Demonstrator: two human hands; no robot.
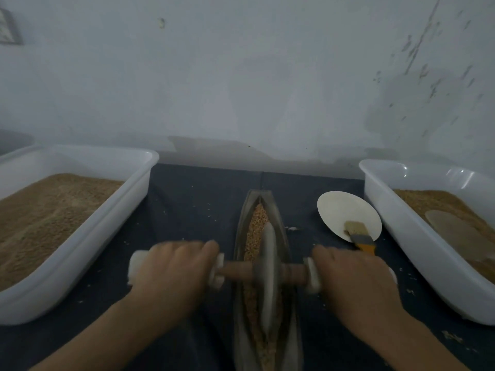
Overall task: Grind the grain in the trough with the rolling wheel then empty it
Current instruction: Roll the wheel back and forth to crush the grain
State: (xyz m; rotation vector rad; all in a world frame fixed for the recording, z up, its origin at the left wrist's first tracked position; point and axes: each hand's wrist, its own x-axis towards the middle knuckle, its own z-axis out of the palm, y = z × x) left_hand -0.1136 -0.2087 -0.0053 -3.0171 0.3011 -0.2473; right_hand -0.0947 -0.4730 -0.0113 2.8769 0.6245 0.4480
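My left hand and right hand wrap the wheel handles. Wheel sits upright in the trough, grain beneath it.

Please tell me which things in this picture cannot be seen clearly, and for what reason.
- Trough, head view: near end cut off by the bottom edge.
- Handle ends: covered by left hand and right hand.
- Rolling wheel: motion-blurred.
- Left tub, right tub: cut off by the side edges.
- Brush: handle partly behind the right hand.
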